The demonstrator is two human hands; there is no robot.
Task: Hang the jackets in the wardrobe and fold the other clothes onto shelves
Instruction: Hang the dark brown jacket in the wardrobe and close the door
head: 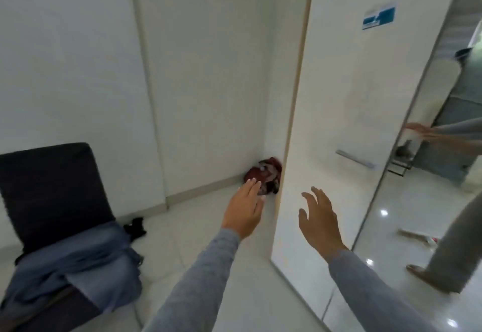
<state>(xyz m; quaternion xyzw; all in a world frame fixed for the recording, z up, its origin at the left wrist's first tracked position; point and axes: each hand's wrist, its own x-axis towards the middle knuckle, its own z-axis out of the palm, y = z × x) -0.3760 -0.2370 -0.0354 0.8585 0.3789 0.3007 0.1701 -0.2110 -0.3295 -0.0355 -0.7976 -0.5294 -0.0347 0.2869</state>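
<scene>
- Left hand (245, 209): fingers straight and together, empty, extended toward the red clothing bundle (264, 176) in the far floor corner beside the white door (339, 123). Contact cannot be confirmed.
- Right hand (319, 220): fingers spread, slightly curled, empty, in front of the door.
- Denim garment (78, 261): draped on the chair (47, 188), near left.
- Risk: a one-handed grab may shed loose pieces, and a swinging door may trap fabric or fingers.
</scene>
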